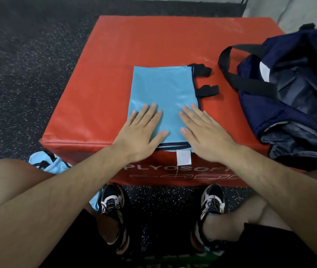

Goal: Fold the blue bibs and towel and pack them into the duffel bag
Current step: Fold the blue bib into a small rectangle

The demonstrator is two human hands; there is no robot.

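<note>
**A:** Which step is the person doing at this moment?

**B:** I am thinking it is the folding step, near its end. A blue bib (163, 89) is lying on the red plyo box (115, 55), already folded into a narrow rectangle. The left hand (142, 132) and the right hand (202, 132) are lying flat on its near half, with fingers straight, a little apart from each other and gripping nothing. They are seeming to press the fold flat.

**A:** And what is the next move asking for?

**B:** Probably one more fold, bringing the far end to the near end. The two black straps (208, 90) are sticking out at the right edge, so they are needing to be tucked in. After that the packet is going to the duffel bag (289, 84), which is sitting open on the right part of the same box, near the bib but not touching it. The cloth is looking thin and slippery, so I am judging that it is wanting a grip at both ends.

**A:** What are you not managing to see?

**B:** The inside of the bag is dark, so I am not telling whether something is packed there. More light blue cloth (51, 165) is lying low at the left beside the box, half hidden behind the left forearm and thigh, and I am not able to count the pieces. I am not finding any towel. A white label (183, 157) is hanging over the front edge, and I am not managing to read any print on it.
</note>
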